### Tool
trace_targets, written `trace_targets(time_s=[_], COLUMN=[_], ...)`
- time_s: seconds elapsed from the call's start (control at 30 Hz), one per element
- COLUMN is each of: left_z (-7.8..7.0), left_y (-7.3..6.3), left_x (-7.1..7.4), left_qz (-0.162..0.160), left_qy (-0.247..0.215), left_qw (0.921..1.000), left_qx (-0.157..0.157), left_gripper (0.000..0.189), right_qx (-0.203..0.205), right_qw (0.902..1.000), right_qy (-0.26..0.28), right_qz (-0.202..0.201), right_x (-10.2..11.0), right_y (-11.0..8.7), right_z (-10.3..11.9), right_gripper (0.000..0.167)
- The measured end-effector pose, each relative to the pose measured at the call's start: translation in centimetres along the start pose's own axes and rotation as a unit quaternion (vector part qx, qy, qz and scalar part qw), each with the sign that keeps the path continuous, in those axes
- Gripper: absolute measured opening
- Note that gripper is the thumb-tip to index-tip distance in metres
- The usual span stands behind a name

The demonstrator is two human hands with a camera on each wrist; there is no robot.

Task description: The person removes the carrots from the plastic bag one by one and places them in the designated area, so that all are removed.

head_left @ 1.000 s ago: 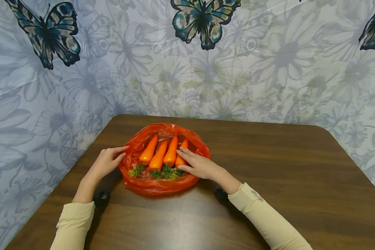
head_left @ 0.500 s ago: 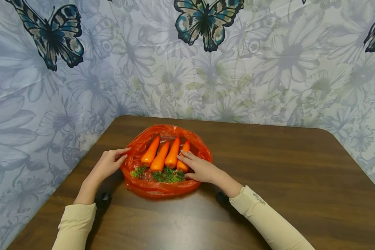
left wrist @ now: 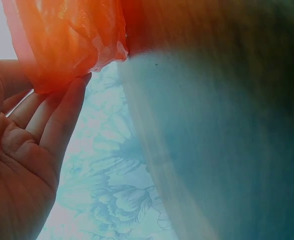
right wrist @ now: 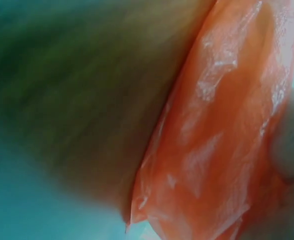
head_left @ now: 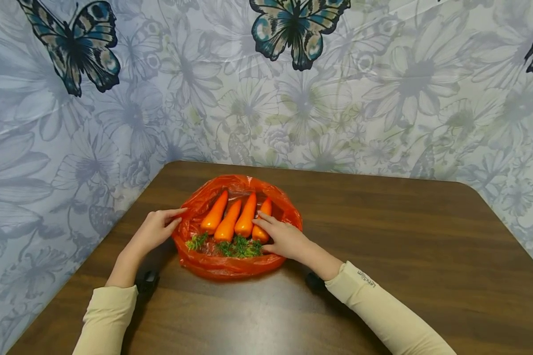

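A red plastic bag (head_left: 235,268) lies on the table with its mouth spread wide and its rim rolled down. Inside, several glossy orange carrots (head_left: 225,224) lie side by side, tips pointing away, with feathery green tops (head_left: 240,248) at the near end. My left hand (head_left: 153,229) touches the bag's left rim with outstretched fingers. In the left wrist view its fingers (left wrist: 62,117) meet the edge of the red plastic. My right hand (head_left: 286,240) reaches over the right rim, its fingertips on the rightmost carrot (head_left: 259,232) and its thumb by the greens.
The brown wooden table (head_left: 382,246) extends to the right and toward me. Behind it hangs a pale floral cloth (head_left: 320,123) with large butterflies. Dark wrist-worn devices (head_left: 147,281) sit beneath both wrists.
My right thumb has drawn back from the rightmost carrot's base toward the greens and rim. The left hand stays at the bag's edge, and the carrots lie as before.
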State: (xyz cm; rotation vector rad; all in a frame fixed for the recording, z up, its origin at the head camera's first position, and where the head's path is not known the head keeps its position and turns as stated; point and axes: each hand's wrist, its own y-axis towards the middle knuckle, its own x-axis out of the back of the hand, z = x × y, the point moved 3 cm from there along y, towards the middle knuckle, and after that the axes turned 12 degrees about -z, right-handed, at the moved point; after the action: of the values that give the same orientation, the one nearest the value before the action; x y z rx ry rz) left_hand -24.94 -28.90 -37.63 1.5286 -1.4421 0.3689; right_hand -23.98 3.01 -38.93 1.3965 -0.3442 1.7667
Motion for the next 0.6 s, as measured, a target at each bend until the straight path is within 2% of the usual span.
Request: trace_targets(time_s=[0.33, 0.6], left_z=[-0.20, -0.10], left_y=[0.10, 0.21], left_x=[0.08, 0.12], left_qz=[-0.002, 0.000], left_qy=[0.005, 0.008], left_qw=[1.0000, 1.0000], left_qx=[-0.003, 0.001], left_gripper=[0.032, 0.032], right_qx=[0.016, 0.024], right_qw=[0.9994, 0.9987], right_qy=[0.030, 0.045], right_qz=[-0.004, 0.000], right_x=[-0.23, -0.38], right_y=[-0.04, 0.08], right_z=[-0.31, -0.59], right_gripper=[0.060, 0.060])
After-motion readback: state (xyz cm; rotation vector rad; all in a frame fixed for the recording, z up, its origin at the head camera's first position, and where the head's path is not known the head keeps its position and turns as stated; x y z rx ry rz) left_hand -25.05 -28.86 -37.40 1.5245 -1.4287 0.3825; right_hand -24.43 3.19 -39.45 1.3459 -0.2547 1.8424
